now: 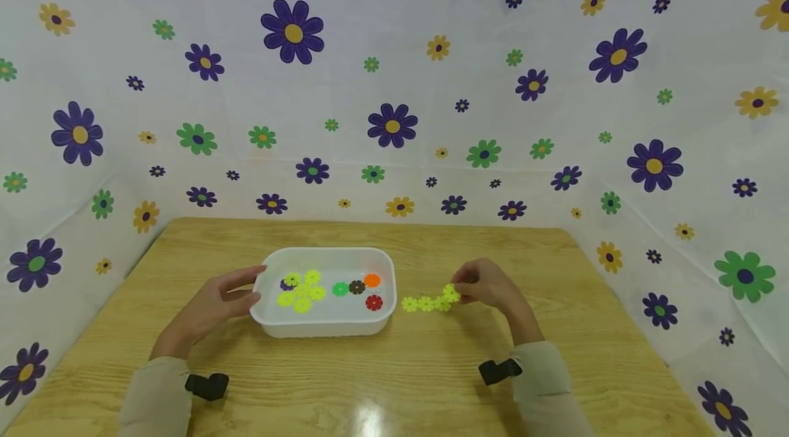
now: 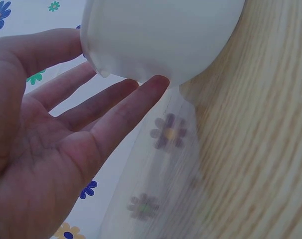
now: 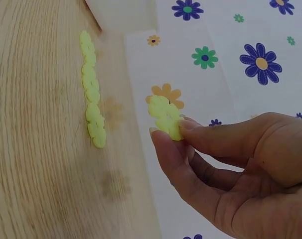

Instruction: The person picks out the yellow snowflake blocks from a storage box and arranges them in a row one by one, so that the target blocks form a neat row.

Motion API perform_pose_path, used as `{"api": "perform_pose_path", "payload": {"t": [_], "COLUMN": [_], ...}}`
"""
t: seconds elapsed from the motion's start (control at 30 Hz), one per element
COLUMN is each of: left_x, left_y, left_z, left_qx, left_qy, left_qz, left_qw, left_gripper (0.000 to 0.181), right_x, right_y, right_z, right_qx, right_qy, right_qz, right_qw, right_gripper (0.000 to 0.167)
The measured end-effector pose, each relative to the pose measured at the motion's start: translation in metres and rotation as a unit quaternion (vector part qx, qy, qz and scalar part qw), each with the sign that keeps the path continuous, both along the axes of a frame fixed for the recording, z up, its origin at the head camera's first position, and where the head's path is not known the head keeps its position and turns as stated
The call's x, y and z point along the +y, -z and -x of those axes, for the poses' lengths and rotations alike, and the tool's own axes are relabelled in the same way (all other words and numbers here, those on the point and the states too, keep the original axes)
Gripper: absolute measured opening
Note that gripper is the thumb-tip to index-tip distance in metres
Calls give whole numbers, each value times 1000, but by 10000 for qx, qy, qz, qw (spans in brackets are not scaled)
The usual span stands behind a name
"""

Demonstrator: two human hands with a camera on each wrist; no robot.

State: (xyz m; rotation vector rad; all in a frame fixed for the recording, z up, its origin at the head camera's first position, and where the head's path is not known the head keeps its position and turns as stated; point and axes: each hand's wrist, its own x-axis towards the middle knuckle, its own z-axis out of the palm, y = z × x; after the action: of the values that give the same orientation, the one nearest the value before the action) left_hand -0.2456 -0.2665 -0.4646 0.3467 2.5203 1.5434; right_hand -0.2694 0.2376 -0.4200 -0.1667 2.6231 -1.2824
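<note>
My right hand (image 1: 487, 284) pinches a yellow flower-shaped plastic disc (image 3: 165, 117) between thumb and index finger, held above the table. Beneath and left of it, three matching yellow discs (image 1: 426, 304) lie flat in a line on the wood, end to end. My left hand (image 1: 216, 300) rests its extended, spread fingers against the outer left end of a white plastic tub (image 1: 327, 329). Inside the tub lie several yellow discs (image 1: 302, 291), a purple one (image 1: 285, 285) partly covered, and green (image 1: 341, 290), brown (image 1: 357, 288), orange (image 1: 372, 281) and red (image 1: 374, 303) discs.
The wooden table (image 1: 370, 382) carries the tub left of the yellow line. A white cloth (image 1: 345, 88) printed with flowers surrounds the table at the back and both sides. Black straps with small cameras (image 1: 207, 386) sit on both wrists.
</note>
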Motion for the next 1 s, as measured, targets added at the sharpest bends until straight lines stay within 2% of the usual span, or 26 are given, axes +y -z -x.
{"api": "perform_pose_path", "payload": {"t": [0.3,1.0], "left_x": [-1,-1], "left_y": [3,0], "left_z": [0,0], "left_qx": [73,100], "left_qy": [18,73], "left_qz": [-2,44], "left_qw": [10000,9999], "left_gripper": [64,63], "right_x": [8,19], "right_y": [3,14], "right_z": [1,1], "right_qx": [-46,-265], "right_qy": [73,248], "right_qz": [-111,-70], "right_qw": [9999,9993], "right_gripper": [13,13]}}
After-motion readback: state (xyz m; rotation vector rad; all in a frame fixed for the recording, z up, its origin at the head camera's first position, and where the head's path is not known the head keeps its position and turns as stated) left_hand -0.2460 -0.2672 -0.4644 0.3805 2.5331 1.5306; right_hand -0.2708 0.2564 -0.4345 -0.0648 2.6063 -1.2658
